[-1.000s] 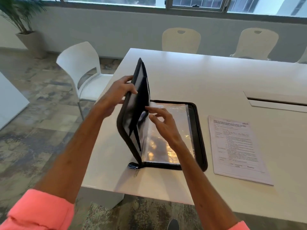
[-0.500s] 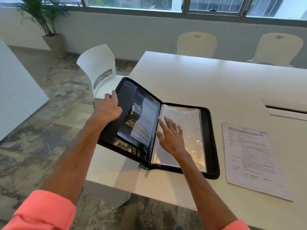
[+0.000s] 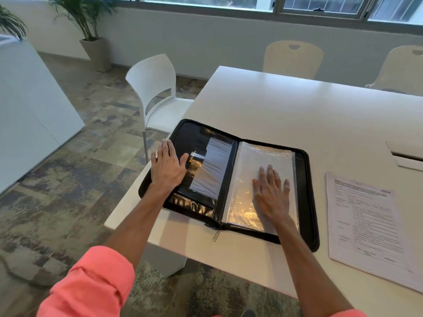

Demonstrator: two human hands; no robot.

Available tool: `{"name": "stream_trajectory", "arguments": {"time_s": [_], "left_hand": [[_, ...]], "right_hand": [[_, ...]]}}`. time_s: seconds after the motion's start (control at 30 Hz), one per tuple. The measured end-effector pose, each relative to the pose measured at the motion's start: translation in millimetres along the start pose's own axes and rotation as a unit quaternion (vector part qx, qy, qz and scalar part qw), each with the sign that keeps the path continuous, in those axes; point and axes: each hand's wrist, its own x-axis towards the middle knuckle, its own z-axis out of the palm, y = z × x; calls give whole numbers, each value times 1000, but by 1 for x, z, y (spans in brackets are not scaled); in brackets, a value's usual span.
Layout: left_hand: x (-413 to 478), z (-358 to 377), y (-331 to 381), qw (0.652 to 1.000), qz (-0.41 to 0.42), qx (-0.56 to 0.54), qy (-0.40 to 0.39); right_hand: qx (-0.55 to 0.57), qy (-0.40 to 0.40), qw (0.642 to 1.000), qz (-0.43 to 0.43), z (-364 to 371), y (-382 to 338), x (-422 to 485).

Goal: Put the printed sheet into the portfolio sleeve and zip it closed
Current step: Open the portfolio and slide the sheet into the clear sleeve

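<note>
Beside the open portfolio [image 3: 304,191] lies the printed sheet [image 3: 370,227]; white chair [image 3: 155,88] left.

Coral-pink sleeves [image 3: 91,282] on both arms, rolled into thick cuffs above the elbow, forearms bare below. No rings, no watch on the left hand [image 3: 168,167] or right hand [image 3: 272,191].

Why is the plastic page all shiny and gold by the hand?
Head view: window light glares off the clear sleeve, glowing gold near the right hand; the printed sheet is too blurry to read, and the wide lens bends the table edges.
</note>
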Motion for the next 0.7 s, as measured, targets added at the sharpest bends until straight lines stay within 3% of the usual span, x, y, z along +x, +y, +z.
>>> {"name": "stream_trajectory", "arguments": {"time_s": [0.33, 0.53, 0.7], "left_hand": [[-5, 18, -9, 1000, -2, 1, -28], [8, 7, 21, 999, 37, 28, 3], [16, 4, 61, 992, 83, 33, 84]], "right_hand": [[19, -1, 1000, 2, -3, -3, -2], [47, 7, 999, 7, -7, -2, 1], [12, 43, 999, 12, -17, 9, 2]]}}
